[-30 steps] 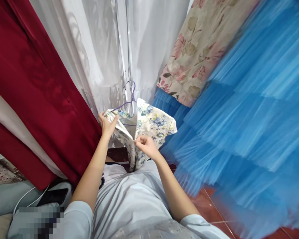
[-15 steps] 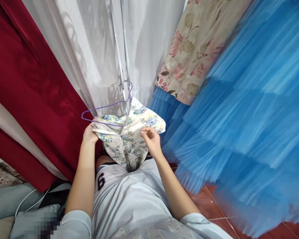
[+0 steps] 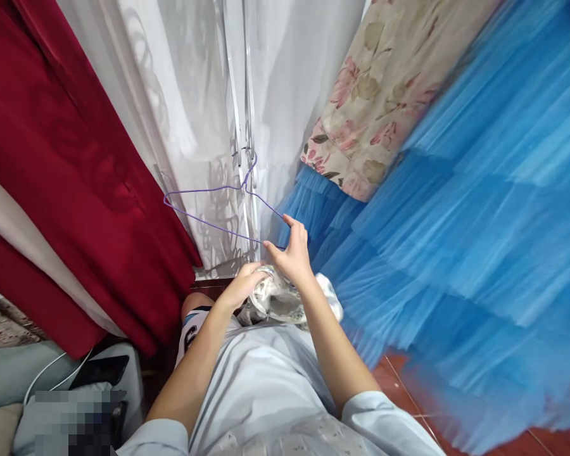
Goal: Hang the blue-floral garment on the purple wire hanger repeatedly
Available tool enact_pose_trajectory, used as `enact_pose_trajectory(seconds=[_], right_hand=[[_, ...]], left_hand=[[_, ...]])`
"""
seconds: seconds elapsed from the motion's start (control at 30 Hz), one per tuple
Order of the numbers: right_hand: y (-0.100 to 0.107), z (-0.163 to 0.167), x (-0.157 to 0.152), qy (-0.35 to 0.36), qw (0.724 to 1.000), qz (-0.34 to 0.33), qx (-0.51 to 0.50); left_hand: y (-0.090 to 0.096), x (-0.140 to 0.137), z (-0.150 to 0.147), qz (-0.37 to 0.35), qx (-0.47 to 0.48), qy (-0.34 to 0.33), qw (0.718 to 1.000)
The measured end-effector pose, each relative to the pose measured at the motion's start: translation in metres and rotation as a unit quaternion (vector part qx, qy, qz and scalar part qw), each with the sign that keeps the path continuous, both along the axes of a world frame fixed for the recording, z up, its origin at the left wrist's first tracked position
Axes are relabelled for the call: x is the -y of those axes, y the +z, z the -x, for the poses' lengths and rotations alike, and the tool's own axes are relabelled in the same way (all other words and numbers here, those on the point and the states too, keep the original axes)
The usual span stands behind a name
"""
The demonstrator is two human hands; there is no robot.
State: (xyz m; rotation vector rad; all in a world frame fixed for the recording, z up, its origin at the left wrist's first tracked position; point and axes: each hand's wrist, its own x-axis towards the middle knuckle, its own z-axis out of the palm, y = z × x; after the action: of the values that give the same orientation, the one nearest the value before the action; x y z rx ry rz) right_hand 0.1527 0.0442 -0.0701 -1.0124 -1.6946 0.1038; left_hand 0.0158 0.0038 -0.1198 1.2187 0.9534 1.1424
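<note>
A purple wire hanger [image 3: 245,183] spans the space in front of me, its hook beside narrow white vertical strips [image 3: 240,120]. My right hand [image 3: 295,256] grips the hanger's right end, thumb on the lower bar and index finger at the sloping shoulder. Bunched below is a white floral garment [image 3: 278,297], crumpled close to my waist. My left hand [image 3: 241,286] is closed on the garment's left edge. Part of the cloth is hidden behind my right wrist.
Red drapes [image 3: 76,158] hang at left, white sheer cloth [image 3: 185,95] ahead. A pink-flowered cloth [image 3: 361,120] and blue layered tulle [image 3: 456,240] hang at right. Low left are grey cushions [image 3: 23,361], a white cable [image 3: 47,367] and a dark flat device [image 3: 107,370]. Red floor tiles [image 3: 403,392] show.
The floral garment came off the hanger and dropped lower, bunched up. My left hand moved right and down with it. My right hand moved from the cloth to the hanger's right end.
</note>
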Motion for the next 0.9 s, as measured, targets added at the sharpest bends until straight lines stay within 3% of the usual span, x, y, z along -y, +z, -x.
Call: enact_pose_trajectory(seconds=[0.1, 0.2, 0.33, 0.4, 0.53, 0.6, 0.67, 0.77, 0.83, 0.9], right_hand=[[0.009, -0.007, -0.014, -0.038, 0.998, -0.004, 0.048], [0.017, -0.014, -0.031, -0.039, 0.994, 0.037, 0.097], [0.022, -0.027, -0.055, 0.14, 0.97, 0.176, 0.088], [0.022, -0.033, -0.056, 0.197, 0.96, 0.192, 0.045], [0.023, -0.034, -0.018, 0.055, 0.994, 0.012, -0.099], [0.023, -0.025, 0.012, 0.061, 0.989, -0.034, -0.129], [0.023, -0.012, 0.038, 0.193, 0.978, 0.015, -0.083], [0.023, 0.011, 0.06, 0.364, 0.922, 0.127, -0.021], [0.022, 0.022, 0.063, 0.393, 0.903, 0.166, -0.051], [0.023, 0.025, 0.063, 0.395, 0.89, 0.207, -0.092]], left_hand=[[0.008, 0.003, 0.018, -0.011, 0.028, 0.1, 0.994], [0.014, 0.004, 0.053, -0.007, 0.125, 0.215, 0.969], [0.019, 0.008, 0.097, -0.003, 0.197, 0.283, 0.939], [0.022, 0.012, 0.109, -0.015, 0.2, 0.294, 0.935], [0.034, 0.025, 0.096, -0.052, 0.206, 0.274, 0.938], [0.045, 0.035, 0.075, -0.073, 0.204, 0.26, 0.941], [0.058, 0.05, 0.052, -0.115, 0.181, 0.237, 0.948], [0.077, 0.07, 0.029, -0.212, 0.039, 0.155, 0.964], [0.085, 0.075, 0.026, -0.277, -0.077, 0.1, 0.953], [0.087, 0.071, 0.031, -0.321, -0.123, 0.104, 0.933]])
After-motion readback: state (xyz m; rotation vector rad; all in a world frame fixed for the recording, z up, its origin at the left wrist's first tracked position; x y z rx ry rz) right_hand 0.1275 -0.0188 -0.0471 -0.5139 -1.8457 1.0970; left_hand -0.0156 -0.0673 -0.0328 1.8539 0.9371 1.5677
